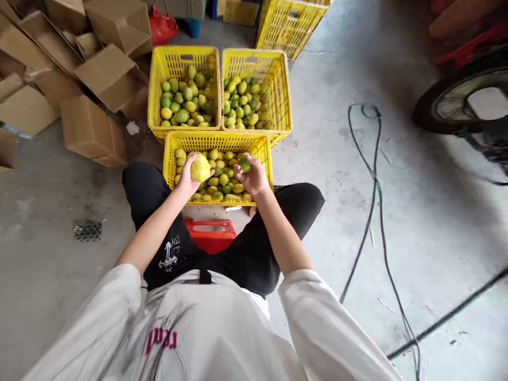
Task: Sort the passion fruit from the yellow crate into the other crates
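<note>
My left hand (188,174) is closed around a big yellow lemon (201,169). In my right hand (255,177) there is a green lemon (245,163), partly covered by the fingers. Both hands are above the near yellow crate (218,202), which stands between my knees and holds many yellow and greenish lemons (224,179). Behind it, a left crate (186,50) and a right crate (286,95) stand side by side. Each of these is partly filled with yellow and green lemons.
Opened cardboard boxes (93,129) are heaped at the left. Another yellow crate (291,26) stands at the back. A black cable (375,174) runs along the concrete floor at right, near a wheel (436,103). Something red (212,241) is beneath me.
</note>
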### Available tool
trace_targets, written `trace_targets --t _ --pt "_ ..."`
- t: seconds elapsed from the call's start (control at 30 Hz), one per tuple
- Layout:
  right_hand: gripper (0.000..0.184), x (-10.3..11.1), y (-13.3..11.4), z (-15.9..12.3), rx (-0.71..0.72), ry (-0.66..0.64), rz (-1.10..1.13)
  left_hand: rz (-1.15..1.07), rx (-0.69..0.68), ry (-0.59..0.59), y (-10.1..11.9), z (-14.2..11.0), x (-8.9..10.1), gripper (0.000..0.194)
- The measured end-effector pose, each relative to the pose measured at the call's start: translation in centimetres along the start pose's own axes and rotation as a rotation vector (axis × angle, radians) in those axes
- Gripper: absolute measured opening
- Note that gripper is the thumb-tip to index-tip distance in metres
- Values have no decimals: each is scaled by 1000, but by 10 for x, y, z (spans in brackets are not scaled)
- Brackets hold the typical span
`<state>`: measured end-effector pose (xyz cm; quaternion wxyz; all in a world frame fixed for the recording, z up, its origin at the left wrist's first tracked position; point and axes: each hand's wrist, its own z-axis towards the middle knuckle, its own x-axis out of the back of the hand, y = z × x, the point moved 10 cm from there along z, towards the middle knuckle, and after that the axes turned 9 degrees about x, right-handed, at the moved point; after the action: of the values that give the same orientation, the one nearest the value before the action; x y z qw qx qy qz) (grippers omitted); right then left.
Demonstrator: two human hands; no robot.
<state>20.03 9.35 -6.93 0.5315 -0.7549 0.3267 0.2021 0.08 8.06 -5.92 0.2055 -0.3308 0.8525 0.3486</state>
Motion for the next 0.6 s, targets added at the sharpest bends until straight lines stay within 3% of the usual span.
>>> trace_targets --t 0.13,0.27,0.47,0.6 --pt "40 -4 5 1 11 -30 -50 -40 71 38 -7 4 6 23" --pt "34 -7 12 3 -38 -80 -38 -53 84 -12 -7 3 2 27" --pt "26 -11 12 3 -71 -127 75 45 33 -23 -6 1 -6 10" --pt "26 -11 10 4 -37 -136 39 120 33 -80 -8 -2 -11 9"
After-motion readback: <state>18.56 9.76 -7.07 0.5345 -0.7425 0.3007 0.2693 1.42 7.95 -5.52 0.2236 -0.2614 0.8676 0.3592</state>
